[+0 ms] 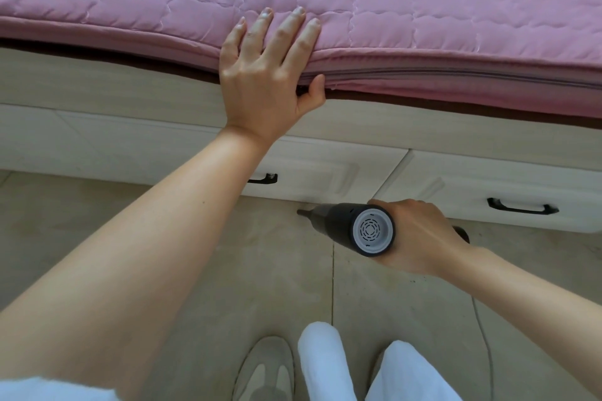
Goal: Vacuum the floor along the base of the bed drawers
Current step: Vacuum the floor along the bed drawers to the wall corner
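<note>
My right hand (420, 234) grips a small black handheld vacuum (355, 228) with a grey round rear cap. Its narrow nozzle tip (301, 212) points left and touches the beige tiled floor (260, 270) right at the base of the white bed drawers (325, 169). My left hand (267, 75) rests flat on the edge of the pink quilted mattress (423, 26), fingers spread on top and the thumb against its side.
Two drawers show black handles: one (265, 178) partly hidden behind my left forearm, another (521, 207) at right. A thin white cord (485, 335) trails over the floor at right. My shoe (265, 368) and white trouser legs (325, 365) are below.
</note>
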